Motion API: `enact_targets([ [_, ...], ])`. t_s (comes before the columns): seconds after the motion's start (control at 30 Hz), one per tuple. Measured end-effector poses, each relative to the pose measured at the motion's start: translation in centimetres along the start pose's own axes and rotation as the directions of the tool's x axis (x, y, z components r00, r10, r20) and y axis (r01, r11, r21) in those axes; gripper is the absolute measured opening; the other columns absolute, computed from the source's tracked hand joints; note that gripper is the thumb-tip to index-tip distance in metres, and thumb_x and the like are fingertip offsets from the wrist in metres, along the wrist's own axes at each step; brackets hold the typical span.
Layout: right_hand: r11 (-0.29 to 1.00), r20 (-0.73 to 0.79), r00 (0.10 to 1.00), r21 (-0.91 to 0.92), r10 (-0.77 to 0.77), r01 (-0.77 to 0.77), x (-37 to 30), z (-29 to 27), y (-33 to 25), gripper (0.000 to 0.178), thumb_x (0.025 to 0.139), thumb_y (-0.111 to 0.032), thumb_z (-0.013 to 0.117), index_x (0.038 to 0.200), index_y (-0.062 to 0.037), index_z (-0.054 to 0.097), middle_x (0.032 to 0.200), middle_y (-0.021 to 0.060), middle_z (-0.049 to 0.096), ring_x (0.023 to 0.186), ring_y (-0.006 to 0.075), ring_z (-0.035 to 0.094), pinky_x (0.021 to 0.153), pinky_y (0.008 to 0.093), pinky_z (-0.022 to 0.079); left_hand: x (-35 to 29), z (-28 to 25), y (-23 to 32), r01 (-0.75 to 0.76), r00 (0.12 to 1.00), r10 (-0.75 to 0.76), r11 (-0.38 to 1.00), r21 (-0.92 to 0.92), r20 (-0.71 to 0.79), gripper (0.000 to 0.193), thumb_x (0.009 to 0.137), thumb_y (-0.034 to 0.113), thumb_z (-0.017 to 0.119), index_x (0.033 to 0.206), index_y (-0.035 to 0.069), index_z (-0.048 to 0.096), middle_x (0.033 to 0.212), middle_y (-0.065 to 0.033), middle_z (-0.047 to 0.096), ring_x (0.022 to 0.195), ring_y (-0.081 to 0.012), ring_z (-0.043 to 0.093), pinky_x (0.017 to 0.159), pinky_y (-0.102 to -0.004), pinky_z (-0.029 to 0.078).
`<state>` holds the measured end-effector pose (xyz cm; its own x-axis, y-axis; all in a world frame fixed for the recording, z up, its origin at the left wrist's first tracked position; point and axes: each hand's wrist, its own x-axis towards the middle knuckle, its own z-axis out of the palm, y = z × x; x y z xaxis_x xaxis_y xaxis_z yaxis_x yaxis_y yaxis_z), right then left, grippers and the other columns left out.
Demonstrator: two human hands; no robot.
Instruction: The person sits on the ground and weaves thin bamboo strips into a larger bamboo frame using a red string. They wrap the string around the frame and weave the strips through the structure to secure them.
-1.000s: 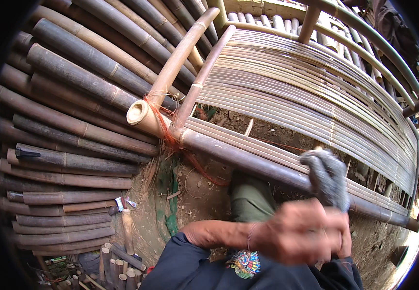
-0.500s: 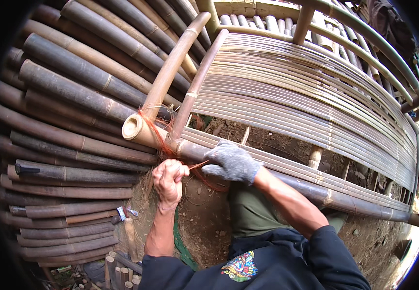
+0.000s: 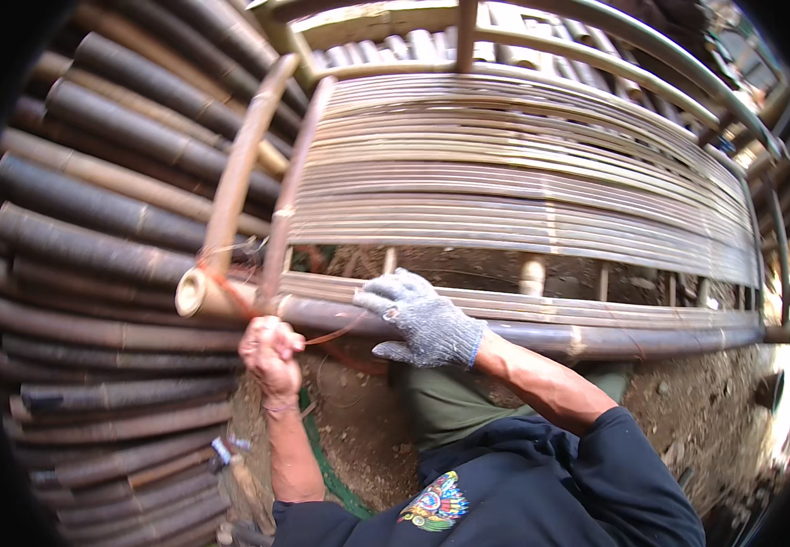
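My bare left hand (image 3: pixel 272 354) is closed in a fist by the left end of a bamboo bench, just below its front pole (image 3: pixel 541 339). A thin orange strand of twine (image 3: pixel 329 335) is gripped in it and stretches right toward my other hand. My right hand (image 3: pixel 427 319), in a grey knitted glove, is over the front pole with thumb and fingers apart; nothing shows held in it. More orange twine (image 3: pixel 231 290) wraps the joint near the pole's cut end (image 3: pixel 191 292). The bench's slatted seat (image 3: pixel 522 201) spreads beyond my hands.
Stacked dark bamboo poles (image 3: pixel 121 342) fill the left side, close to my left arm. An upright bamboo post (image 3: pixel 244 164) rises at the bench's left end. Bamboo rails (image 3: pixel 614 73) run along the back. Bare soil (image 3: pixel 372 415) and a green strip (image 3: pixel 329 474) lie beneath.
The view has shifted, so the bench appears farther left. My right hand's fingers have spread from their earlier pinch on the twine. My left hand still grips its strand.
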<state>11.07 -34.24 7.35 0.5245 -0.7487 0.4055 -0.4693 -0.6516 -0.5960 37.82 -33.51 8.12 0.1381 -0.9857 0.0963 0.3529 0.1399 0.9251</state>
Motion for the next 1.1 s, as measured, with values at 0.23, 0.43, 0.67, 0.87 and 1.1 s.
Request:
enact_targets([
  [0.23,0.208,-0.579,0.633,-0.632,0.514,-0.747,-20.2,-14.4,11.7,0.017,0.076,-0.011,0.063,0.093,-0.0084,0.066,0.088,0.0148,0.064,0.084,0.0322,0.065,0.069,0.0460,0.051,9.1,-0.5,-11.9,-0.449,0.880,0.299,0.272,0.851,0.369,0.023,0.098,0.017,0.059,0.109,0.000,0.071,0.109,-0.0140,0.069,0.102,-0.0275,0.064,0.089,-0.0381,0.051],
  [0.43,0.082,-0.574,0.666,-0.725,0.476,-0.683,-26.2,-19.4,16.8,0.015,0.083,-0.022,0.058,0.078,-0.0113,0.066,0.075,0.0131,0.064,0.073,0.0307,0.065,0.064,0.0459,0.049,10.8,0.8,-15.0,-0.523,0.834,0.258,0.089,0.848,0.487,0.024,0.098,0.017,0.059,0.106,-0.002,0.071,0.112,-0.0160,0.067,0.103,-0.0335,0.062,0.090,-0.0418,0.049],
  [0.67,0.145,-0.429,0.835,-0.854,0.345,-0.499,-26.3,-17.8,11.8,0.020,0.087,-0.028,0.058,0.074,-0.0158,0.065,0.071,0.0066,0.061,0.068,0.0248,0.064,0.060,0.0420,0.047,10.7,0.0,-15.0,-0.483,0.868,0.232,0.188,0.855,0.439,0.028,0.099,0.019,0.058,0.102,-0.007,0.069,0.102,-0.0181,0.065,0.092,-0.0337,0.062,0.082,-0.0422,0.049],
  [0.87,0.079,-0.504,0.704,-0.783,0.500,-0.617,-28.2,-16.9,10.4,0.016,0.087,-0.027,0.058,0.076,-0.0179,0.066,0.072,0.0067,0.061,0.068,0.0239,0.063,0.061,0.0425,0.047,10.5,-0.4,-14.7,-0.442,0.897,0.139,0.292,0.848,0.420,0.028,0.099,0.019,0.057,0.098,-0.007,0.068,0.098,-0.0179,0.066,0.088,-0.0338,0.063,0.079,-0.0399,0.049],
  [1.1,0.020,-0.508,0.603,-0.755,0.615,-0.656,-27.6,-17.9,7.9,0.019,0.083,-0.016,0.059,0.102,-0.0121,0.061,0.088,0.0107,0.061,0.085,0.0278,0.061,0.074,0.0437,0.047,10.4,-1.1,-13.8,-0.407,0.875,-0.167,0.253,0.878,0.454,0.032,0.099,0.030,0.054,0.087,0.003,0.068,0.083,-0.0116,0.064,0.083,-0.0327,0.060,0.109,-0.0526,0.031],
])
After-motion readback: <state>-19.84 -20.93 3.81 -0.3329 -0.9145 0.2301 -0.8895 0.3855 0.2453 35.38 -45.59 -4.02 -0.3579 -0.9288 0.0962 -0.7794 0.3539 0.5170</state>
